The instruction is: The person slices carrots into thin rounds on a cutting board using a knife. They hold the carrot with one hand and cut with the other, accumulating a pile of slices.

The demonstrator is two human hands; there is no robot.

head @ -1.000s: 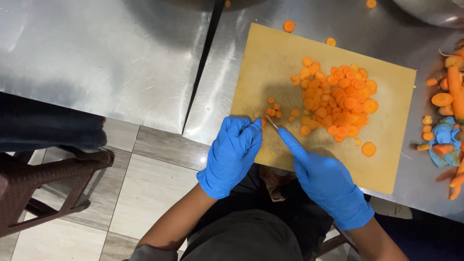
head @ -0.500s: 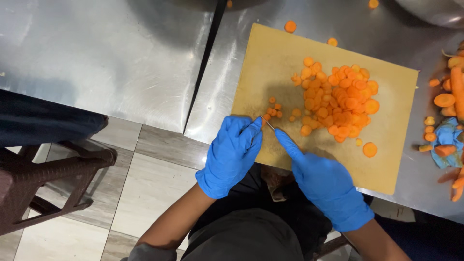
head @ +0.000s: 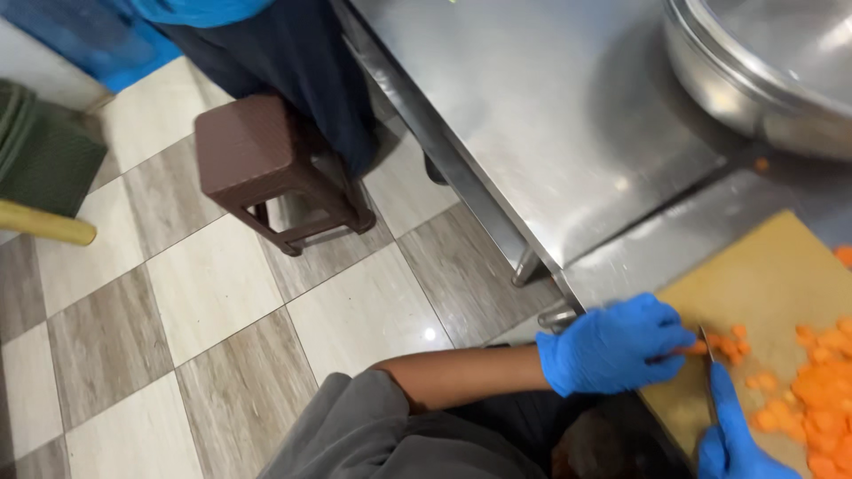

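My left hand, in a blue glove, rests at the near corner of a tan cutting board with its fingers curled on a small piece of carrot. At the bottom right edge my right hand, also blue-gloved, grips a knife whose blade points at that piece; the index finger lies along the blade. A heap of chopped carrot slices lies on the board to the right, partly cut off by the frame.
The board sits on a steel table with a seam between two tops. A large steel bowl stands at the back right. On the tiled floor are a brown plastic stool and another person's dark trousers.
The view has swung left and down toward the floor and stool, so the board is at the right edge. Both hands stay together at the board's corner with the knife.
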